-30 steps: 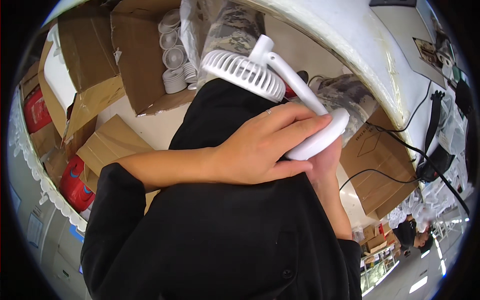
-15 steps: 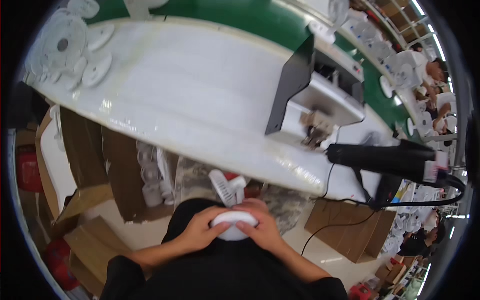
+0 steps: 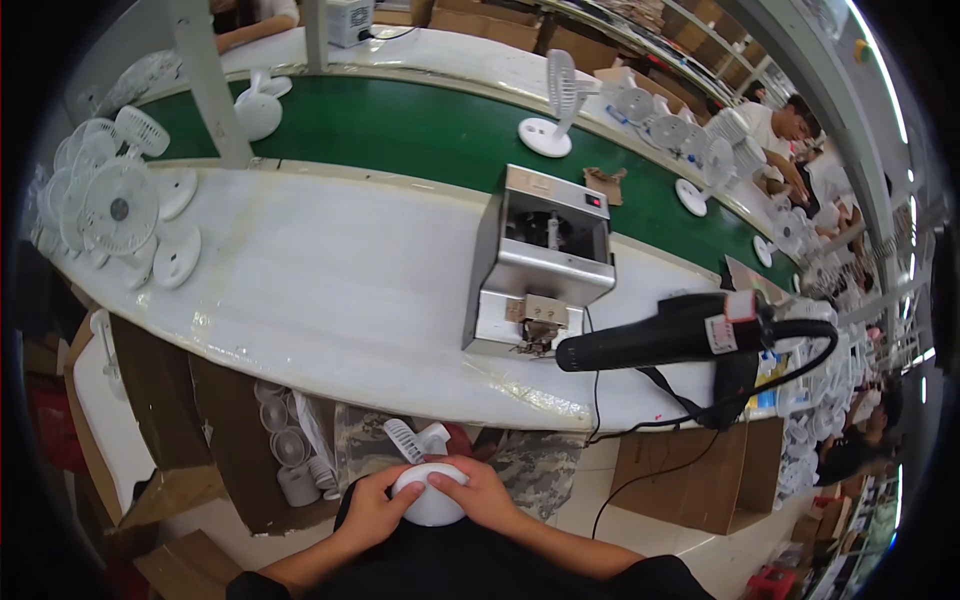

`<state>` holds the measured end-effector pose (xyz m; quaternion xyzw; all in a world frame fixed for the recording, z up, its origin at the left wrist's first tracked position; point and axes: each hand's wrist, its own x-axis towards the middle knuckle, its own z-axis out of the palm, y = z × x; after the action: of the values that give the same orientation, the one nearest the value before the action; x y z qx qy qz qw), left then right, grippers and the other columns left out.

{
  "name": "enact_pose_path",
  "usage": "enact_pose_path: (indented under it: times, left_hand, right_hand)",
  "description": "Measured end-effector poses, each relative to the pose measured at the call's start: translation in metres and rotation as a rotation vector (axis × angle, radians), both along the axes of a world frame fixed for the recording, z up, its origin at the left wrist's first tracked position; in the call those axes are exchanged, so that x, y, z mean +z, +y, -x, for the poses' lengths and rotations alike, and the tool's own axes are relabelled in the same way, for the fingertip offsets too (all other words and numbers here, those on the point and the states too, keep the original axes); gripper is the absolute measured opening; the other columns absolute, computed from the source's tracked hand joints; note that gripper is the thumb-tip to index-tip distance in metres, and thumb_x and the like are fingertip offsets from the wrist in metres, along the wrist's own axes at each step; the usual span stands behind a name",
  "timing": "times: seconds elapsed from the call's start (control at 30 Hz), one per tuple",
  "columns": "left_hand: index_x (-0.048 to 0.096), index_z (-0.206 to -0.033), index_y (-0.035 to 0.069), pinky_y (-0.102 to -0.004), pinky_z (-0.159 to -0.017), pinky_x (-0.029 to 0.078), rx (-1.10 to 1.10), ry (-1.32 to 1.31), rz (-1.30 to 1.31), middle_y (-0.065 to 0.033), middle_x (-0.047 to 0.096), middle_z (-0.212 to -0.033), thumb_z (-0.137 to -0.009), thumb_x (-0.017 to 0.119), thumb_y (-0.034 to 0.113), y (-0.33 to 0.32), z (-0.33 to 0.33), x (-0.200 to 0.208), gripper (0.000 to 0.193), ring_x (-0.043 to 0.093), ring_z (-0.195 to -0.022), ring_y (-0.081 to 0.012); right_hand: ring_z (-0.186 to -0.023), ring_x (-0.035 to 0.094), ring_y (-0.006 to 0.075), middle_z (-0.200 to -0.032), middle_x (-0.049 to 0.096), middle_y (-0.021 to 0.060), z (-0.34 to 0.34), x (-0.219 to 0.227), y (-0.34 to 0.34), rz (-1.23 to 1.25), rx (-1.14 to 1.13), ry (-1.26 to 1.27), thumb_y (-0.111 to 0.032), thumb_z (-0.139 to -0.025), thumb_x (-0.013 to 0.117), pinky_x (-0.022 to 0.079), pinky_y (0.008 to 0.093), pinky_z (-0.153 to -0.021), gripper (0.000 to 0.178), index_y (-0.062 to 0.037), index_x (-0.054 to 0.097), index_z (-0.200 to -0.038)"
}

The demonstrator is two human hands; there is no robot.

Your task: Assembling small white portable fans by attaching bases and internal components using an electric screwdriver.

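Down in my lap, both my hands grip a white round fan base (image 3: 434, 494) between them. My left hand (image 3: 378, 506) wraps its left side and my right hand (image 3: 485, 495) its right, with both thumbs pressed on the smooth rounded face. Just beyond my fingers a white slatted piece (image 3: 404, 440) and a short white stub stick out; whether they are joined to the base is hidden. My other fingers are under the base and mostly out of sight.
A steel screw feeder (image 3: 555, 265) stands on the white table (image 3: 330, 270), beside a black electric screwdriver (image 3: 660, 332) with a cable. Assembled white fans (image 3: 120, 205) crowd the left end. Behind runs a green conveyor (image 3: 420, 140). Cardboard boxes (image 3: 700, 475) sit below.
My view has lifted and shifted, showing more of the conveyor and the far side. Both hands still grip the white fan base, which appears lower and slightly left.
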<state>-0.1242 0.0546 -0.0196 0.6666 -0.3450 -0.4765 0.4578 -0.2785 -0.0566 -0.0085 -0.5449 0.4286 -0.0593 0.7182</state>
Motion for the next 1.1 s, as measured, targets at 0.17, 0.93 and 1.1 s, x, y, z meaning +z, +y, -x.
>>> enact_pose_path:
  times: [0.17, 0.93, 1.1]
  left_hand:
    - [0.066, -0.106, -0.005, -0.0255, -0.067, 0.048, 0.062, 0.079, 0.004, -0.0111, 0.068, -0.090, -0.080, 0.068, 0.012, 0.006, -0.048, 0.046, 0.031, 0.059, -0.073, -0.0153]
    - [0.057, -0.110, 0.008, -0.0364, -0.080, 0.047, 0.307, -1.250, 0.456, -0.0093, 0.059, -0.106, -0.083, 0.066, 0.017, -0.344, -0.254, 0.068, 0.030, 0.058, -0.093, -0.0286]
    - [0.057, -0.109, 0.011, -0.0367, -0.080, 0.048, 0.370, -1.507, 0.695, -0.0086, 0.057, -0.111, -0.081, 0.065, 0.015, -0.366, -0.207, 0.076, 0.029, 0.058, -0.095, -0.0273]
  right_hand:
    - [-0.089, 0.062, 0.0193, -0.107, 0.067, 0.0095, -0.017, 0.023, -0.018, 0.280, -0.042, -0.317, -0.014, -0.092, 0.060, 0.049, 0.0266, -0.079, 0.025, -0.0004, 0.065, -0.112]
    - [-0.047, 0.046, 0.0188, -0.058, 0.048, 0.0005, -0.014, 0.010, -0.094, 1.634, 0.048, -0.063, -0.010, -0.076, 0.067, 0.036, 0.0276, -0.044, 0.021, -0.0113, 0.052, -0.060]
    - [-0.047, 0.046, 0.0183, -0.059, 0.048, 0.0001, -0.003, 0.001, -0.092, 1.585, 0.055, -0.042, -0.009, -0.075, 0.067, 0.036, 0.0274, -0.044, 0.020, -0.0116, 0.052, -0.061]
